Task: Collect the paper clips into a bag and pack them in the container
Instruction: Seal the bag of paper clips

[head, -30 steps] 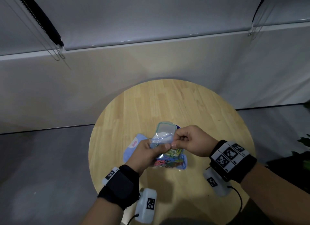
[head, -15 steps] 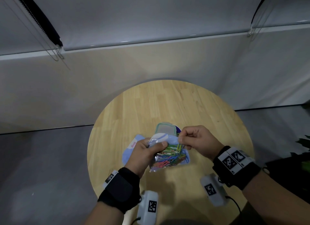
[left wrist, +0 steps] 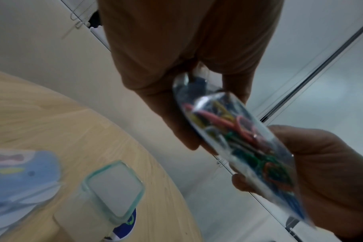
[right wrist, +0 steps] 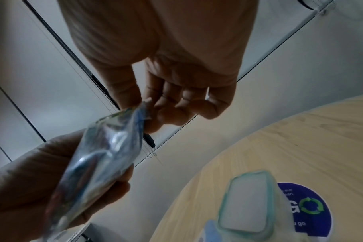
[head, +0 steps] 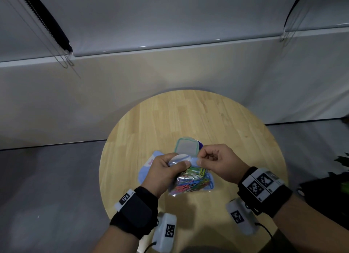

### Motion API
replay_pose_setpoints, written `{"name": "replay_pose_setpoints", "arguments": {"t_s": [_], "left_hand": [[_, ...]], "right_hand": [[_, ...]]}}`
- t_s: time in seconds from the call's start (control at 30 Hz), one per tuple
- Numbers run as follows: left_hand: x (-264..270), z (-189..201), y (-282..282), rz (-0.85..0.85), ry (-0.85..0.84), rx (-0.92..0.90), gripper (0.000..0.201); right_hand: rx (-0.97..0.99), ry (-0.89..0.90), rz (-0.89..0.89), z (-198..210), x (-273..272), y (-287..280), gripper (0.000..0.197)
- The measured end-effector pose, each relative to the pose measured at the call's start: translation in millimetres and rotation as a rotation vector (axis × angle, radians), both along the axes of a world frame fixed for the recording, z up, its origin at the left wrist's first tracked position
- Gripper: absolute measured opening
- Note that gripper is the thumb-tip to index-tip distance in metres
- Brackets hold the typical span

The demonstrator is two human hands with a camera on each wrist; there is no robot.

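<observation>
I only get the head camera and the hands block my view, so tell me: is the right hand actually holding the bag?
Observer: Yes. In the right wrist view the right hand pinches the top corner of the bag between thumb and forefinger.
Operator: What's the blue sliver behind the container?
Observer: A round blue sticker with green recycling arrows. It lies flat on the table, partly under the container.
Operator: And the blue thing left of it?
Observer: The left wrist view shows a pink bow printed on it. I cannot tell what the thing is.
</observation>
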State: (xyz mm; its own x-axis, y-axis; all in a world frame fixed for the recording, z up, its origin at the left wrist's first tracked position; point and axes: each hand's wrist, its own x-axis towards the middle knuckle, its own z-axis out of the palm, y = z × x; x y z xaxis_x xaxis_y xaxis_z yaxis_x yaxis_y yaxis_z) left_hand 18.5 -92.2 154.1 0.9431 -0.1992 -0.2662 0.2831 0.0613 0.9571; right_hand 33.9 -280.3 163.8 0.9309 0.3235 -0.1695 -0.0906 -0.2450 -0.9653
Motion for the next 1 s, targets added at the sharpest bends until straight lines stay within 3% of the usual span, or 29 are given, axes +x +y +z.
{"name": "replay_pose_setpoints", "arguments": {"t_s": [0.13,0.23,0.33,0.63,0.87,1.0], "left_hand": [[0,2,-1,-0.036,-0.023,0.049,0.024],[4,5,0,-0.113,-0.044,0.146,0.01],[9,7,0,-0.184,-0.095,0.266,0.016],[11,5,-5,-0.194,-0.122,0.336,0.016],[11,9,3,-0.209,-0.138,0.369,0.015],[13,9,13,-0.288,-0.205,0.475,0.014]], "right_hand": [[-0.091,-0.03,0.013,0,1,0,0.016],[-0.136,-0.078,0.001,0,-3,2,0.018],[-0.198,-0.138,0.01,1,-6,4,0.023],[-0.306,-0.199,0.089,3,0,4,0.011],[-0.294,-0.171,0.09,3,0,3,0.02],[-0.3,-0.169,0.087,1,-1,3,0.032]]}}
